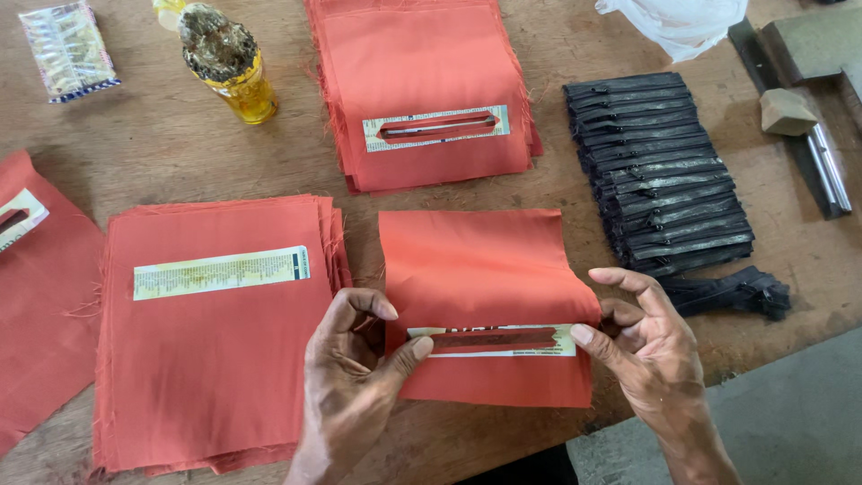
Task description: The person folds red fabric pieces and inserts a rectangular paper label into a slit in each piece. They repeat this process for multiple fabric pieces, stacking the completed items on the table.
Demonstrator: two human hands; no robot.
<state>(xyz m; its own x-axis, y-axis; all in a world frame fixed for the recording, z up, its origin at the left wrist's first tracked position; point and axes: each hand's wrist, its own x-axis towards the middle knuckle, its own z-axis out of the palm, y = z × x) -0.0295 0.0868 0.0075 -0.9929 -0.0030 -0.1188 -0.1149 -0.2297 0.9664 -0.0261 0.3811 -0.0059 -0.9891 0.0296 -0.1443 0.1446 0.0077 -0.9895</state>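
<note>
A single orange fabric piece (480, 260) lies on the wooden table in front of me, with a pale paper strip (494, 341) and a slit opening across its lower part. My left hand (355, 377) pinches the strip's left end with the thumb on top. My right hand (642, 346) pinches the right end at the fabric's edge. To the left lies a stack of orange pieces (206, 359) with a yellowish paper strip (220, 271) on top. Another stack (417, 63) with a slit strip (435, 126) sits further back.
A row of black zippers (660, 171) lies at the right, with a loose one (736, 292) beside my right hand. A yellow bottle (235, 81), a clear packet (67, 49), a white plastic bag (678, 22) and metal tools (813, 117) sit at the back. The table edge (763, 346) runs at lower right.
</note>
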